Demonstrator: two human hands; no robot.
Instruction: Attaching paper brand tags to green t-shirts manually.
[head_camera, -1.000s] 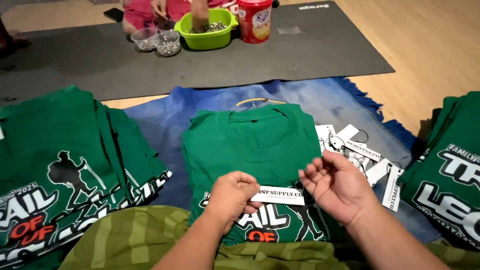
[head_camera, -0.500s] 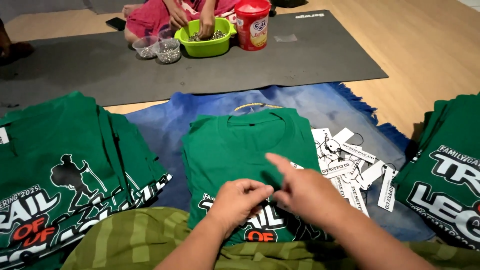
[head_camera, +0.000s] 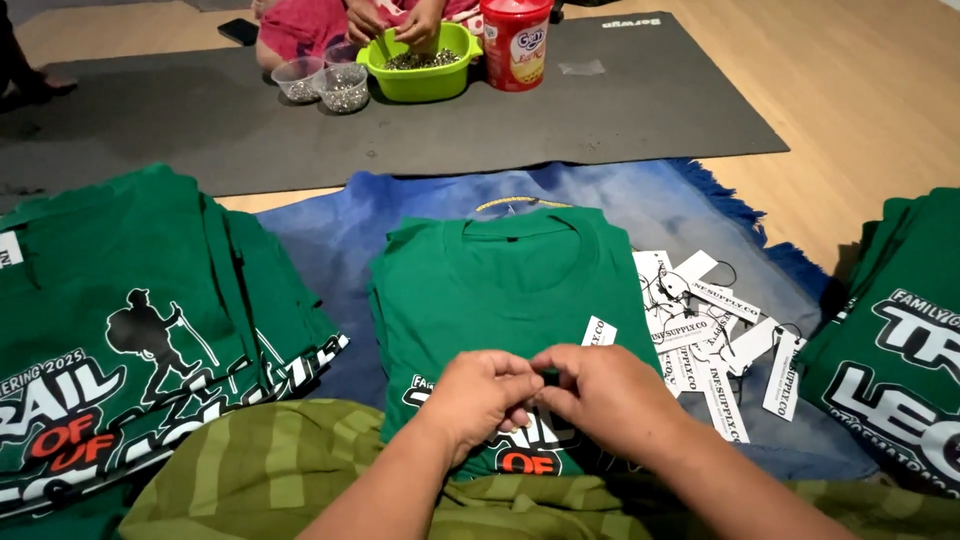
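Pinching together, both hands, left hand (head_camera: 478, 395) and right hand (head_camera: 608, 395), grip a white card tag (head_camera: 598, 331) over the soft folded green shirt (head_camera: 510, 290).

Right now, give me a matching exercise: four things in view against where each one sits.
Things:
1. folded green T-shirt
2. pile of white hang tags
3. lime green bowl
4. red canister

Places:
a. grey mat, right of the bowl
b. blue cloth, under both hands
c. grey mat, under another person's hands
d. blue cloth, right of the shirt

Pairs: 1-b, 2-d, 3-c, 4-a
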